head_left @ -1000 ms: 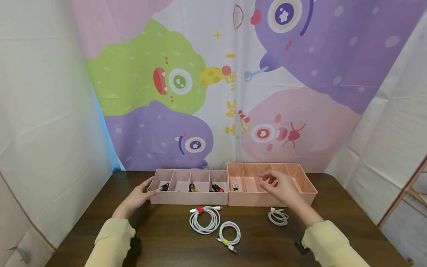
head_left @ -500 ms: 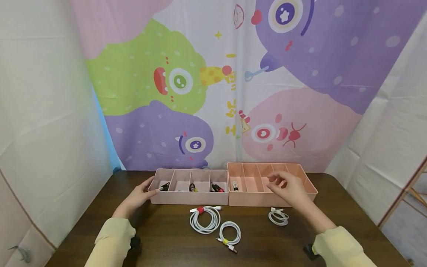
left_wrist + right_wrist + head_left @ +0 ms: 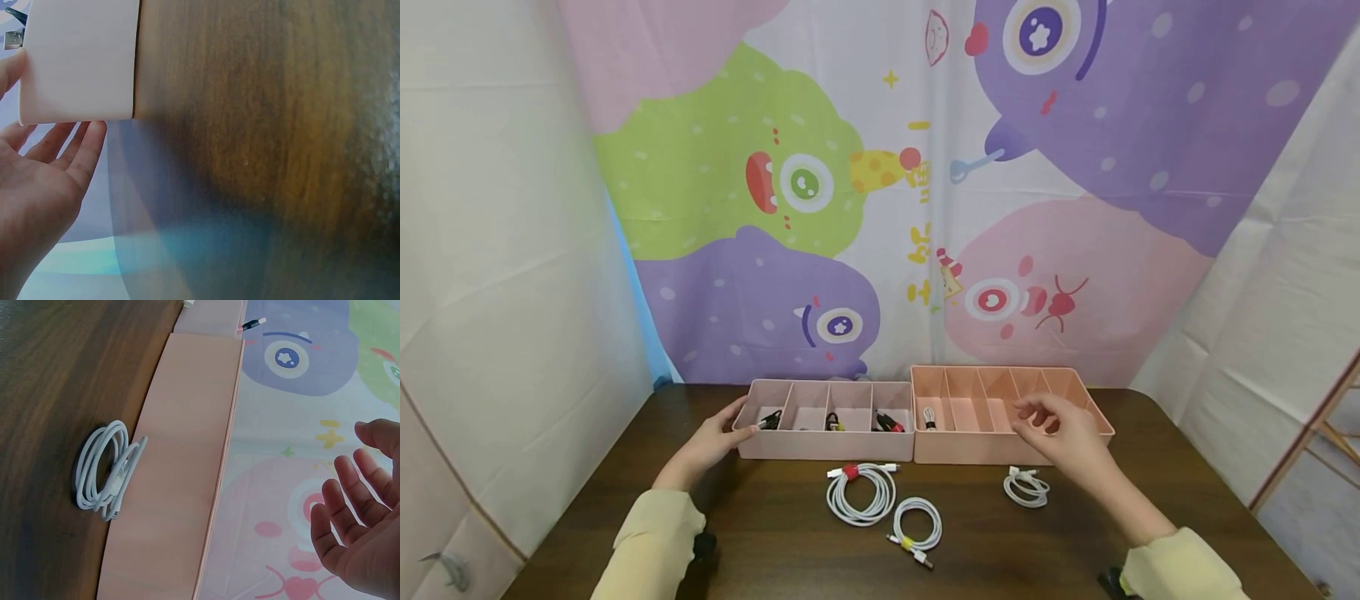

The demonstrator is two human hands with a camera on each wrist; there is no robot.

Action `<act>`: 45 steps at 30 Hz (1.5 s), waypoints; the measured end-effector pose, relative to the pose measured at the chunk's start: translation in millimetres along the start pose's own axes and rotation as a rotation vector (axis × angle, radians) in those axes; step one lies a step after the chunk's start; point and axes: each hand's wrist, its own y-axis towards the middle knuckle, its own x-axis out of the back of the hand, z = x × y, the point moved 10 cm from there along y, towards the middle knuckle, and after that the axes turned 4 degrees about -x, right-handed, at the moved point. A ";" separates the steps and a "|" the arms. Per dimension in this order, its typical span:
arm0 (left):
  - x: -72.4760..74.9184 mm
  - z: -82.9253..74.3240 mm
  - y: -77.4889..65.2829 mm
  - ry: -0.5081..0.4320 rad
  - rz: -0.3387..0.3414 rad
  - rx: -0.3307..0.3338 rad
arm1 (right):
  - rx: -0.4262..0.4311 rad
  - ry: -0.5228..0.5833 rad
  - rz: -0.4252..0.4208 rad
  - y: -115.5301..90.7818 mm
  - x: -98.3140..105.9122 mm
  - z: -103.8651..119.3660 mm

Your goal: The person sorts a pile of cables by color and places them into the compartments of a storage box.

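My left hand (image 3: 710, 450) holds the left end of a pale pink divided storage box (image 3: 825, 446), thumb at the front rim and fingers along the side wall. Small bundled cables lie in some of its compartments, among them a black one (image 3: 770, 419) and a red-and-black one (image 3: 889, 422). Over the front of the peach divided storage box (image 3: 977, 451), my right hand (image 3: 1060, 429) hovers with loosely bent fingers and nothing in them. A white bundled cable (image 3: 929, 418) lies in that box's leftmost compartment. In the right wrist view, the right hand (image 3: 359, 512) is apart from the box.
On the brown table (image 3: 790, 550) lie three coiled white cables: one with a red tie (image 3: 861, 496), one with a yellow tie (image 3: 917, 527), and a smaller coil (image 3: 1026, 487) before the peach box. A cartoon-printed curtain (image 3: 895, 333) hangs behind the boxes.
My right hand has drifted to the right and slightly toward me above the peach box. The left hand, both boxes and the cables have stayed where they were.
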 end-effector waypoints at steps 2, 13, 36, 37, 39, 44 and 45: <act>-0.2 -0.1 -0.5 -0.001 -0.001 0.002 | 0.021 0.009 -0.018 -2.1 1.8 1.7; -0.1 -2.4 -1.5 0.008 -0.001 -0.008 | 0.088 0.059 -0.080 -12.3 7.1 4.2; 0.0 0.3 -0.2 0.000 0.008 0.011 | 0.024 -0.044 0.003 -42.5 -14.9 -27.7; 0.0 0.7 -0.1 0.000 0.008 0.012 | 0.011 -0.048 0.015 -43.4 -16.5 -30.2; 0.2 1.8 0.5 0.004 0.009 0.012 | -0.016 -0.049 0.043 -45.0 -19.7 -34.6; 0.6 2.2 1.0 0.008 0.004 0.007 | -0.057 -0.036 0.085 -48.8 -25.4 -44.4; 0.5 1.8 0.9 0.012 0.004 0.004 | -0.059 -0.033 0.088 -49.4 -26.1 -46.0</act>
